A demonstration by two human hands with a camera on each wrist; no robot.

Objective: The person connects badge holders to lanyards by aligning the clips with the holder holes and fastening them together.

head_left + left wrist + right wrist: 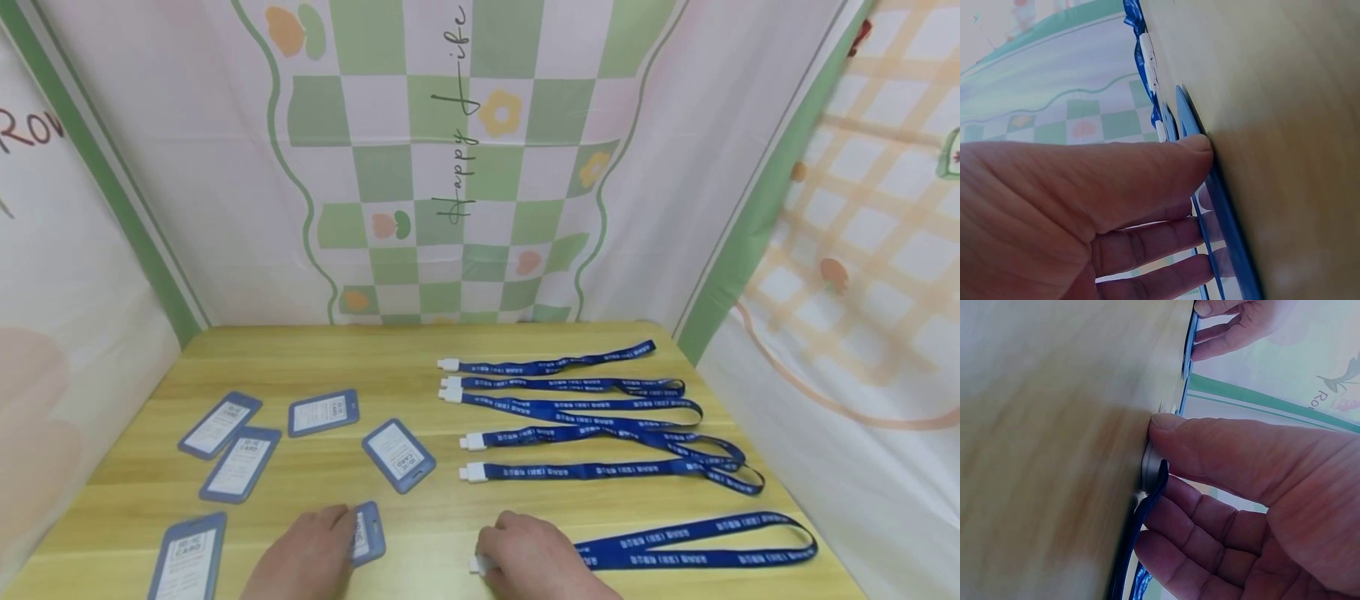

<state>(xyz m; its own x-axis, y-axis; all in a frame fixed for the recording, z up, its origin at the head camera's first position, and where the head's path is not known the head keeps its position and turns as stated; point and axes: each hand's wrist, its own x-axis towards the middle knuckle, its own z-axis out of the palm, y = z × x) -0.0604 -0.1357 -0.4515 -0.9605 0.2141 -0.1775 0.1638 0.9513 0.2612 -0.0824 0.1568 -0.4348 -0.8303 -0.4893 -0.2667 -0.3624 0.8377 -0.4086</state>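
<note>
My left hand (306, 552) grips a blue-framed ID badge holder (369, 533) near the front of the table, covering its left part. In the left wrist view the thumb (1194, 147) lies at one long edge while the other fingers (1160, 240) reach across the face. To the right, my right hand (538, 557) pinches the white clip (476, 567) of a dark blue lanyard (697, 542) with white print. The lanyard's strap trails rightward in a long loop. Close up, the thumb (1175, 431) sits on the clip (1151, 465), with the fingers curled beneath.
Several other badge holders (321, 412) lie scattered on the left side of the wooden table (405, 350), one (399, 456) near the middle. Several lanyards (585, 471) are laid out at the right, clips leftward, some loops overlapping. Patterned cloth (465, 167) hangs behind and along the sides.
</note>
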